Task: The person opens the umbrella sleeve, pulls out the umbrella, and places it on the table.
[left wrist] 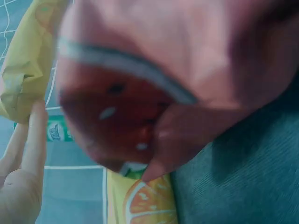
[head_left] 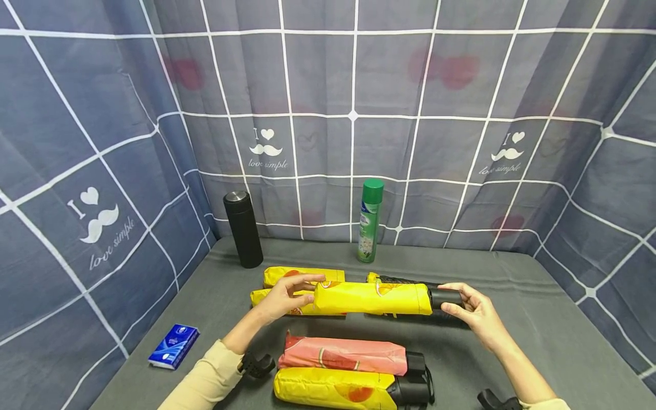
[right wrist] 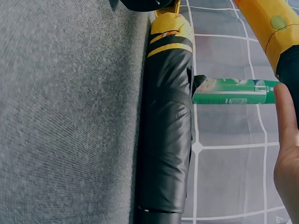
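Observation:
Both hands hold a yellow folded umbrella (head_left: 371, 299) with orange-slice prints, level above the grey table. My left hand (head_left: 284, 299) pinches its yellow left end between thumb and fingers. At the other end, my right hand (head_left: 476, 313) holds the black handle (head_left: 446, 297). Behind it at left lie two more yellow umbrellas (head_left: 302, 275), partly covered by the left hand and the held one. A black folded umbrella (right wrist: 166, 121) with yellow bands lies behind at right. Nearer the front edge, a pink watermelon-print umbrella (head_left: 307, 353) lies beside another yellow umbrella (head_left: 312, 384).
A black thermos (head_left: 243, 230) stands at the back left. Toward the back middle stands a green spray can (head_left: 370, 222). A small blue packet (head_left: 174, 346) lies on the table (head_left: 543, 319) at left. Grey-blue checked curtains (head_left: 323, 142) enclose the back and sides.

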`<state>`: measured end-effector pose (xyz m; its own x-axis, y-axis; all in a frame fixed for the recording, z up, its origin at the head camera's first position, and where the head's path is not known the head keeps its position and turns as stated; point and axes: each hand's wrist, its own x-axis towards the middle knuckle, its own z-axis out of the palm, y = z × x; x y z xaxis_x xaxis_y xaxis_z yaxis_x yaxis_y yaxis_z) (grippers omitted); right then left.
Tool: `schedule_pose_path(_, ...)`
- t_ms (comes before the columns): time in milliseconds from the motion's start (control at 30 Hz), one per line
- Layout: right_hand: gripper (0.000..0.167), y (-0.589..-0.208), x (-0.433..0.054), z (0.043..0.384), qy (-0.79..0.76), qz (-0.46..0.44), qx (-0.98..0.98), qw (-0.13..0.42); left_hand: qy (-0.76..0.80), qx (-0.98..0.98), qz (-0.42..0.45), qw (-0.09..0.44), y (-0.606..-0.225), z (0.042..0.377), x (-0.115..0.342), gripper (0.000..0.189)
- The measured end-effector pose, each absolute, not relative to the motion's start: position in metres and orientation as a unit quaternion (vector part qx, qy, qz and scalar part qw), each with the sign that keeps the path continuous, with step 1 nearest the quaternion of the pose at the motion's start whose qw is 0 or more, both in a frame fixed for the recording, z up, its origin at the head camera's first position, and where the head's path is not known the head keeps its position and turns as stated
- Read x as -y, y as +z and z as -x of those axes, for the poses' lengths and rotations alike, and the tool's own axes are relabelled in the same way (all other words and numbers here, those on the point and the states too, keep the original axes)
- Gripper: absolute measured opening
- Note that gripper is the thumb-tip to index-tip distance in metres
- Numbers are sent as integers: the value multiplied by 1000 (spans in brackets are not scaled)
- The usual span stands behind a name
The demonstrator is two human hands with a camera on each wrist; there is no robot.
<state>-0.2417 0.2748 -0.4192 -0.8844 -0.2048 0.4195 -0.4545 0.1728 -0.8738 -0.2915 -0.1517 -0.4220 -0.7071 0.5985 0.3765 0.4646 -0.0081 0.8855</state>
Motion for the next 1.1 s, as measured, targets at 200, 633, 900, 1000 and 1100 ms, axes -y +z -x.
schedule_pose_path(200, 32, -420, -273, 244, 615, -238, 745, 101, 597, -706, -376, 67, -422, 289, 141, 42)
schedule_pose_path(633, 33, -423, -273, 243, 594, -236, 758, 133, 578, -731, -362, 17, -396, 267, 130, 37)
schedule_pose_path(900, 32, -425, -274, 244, 610, -235, 744, 137, 596, -727, -340, 13, -395, 269, 130, 39)
schedule_pose_path(1000, 32, -424, -274, 244, 612, -229, 745, 137, 596, -729, -338, 8, -394, 270, 130, 40)
schedule_pose_path(1100, 32, -424, -274, 244, 617, -229, 741, 136, 595, -736, -324, 8, -392, 270, 131, 40)
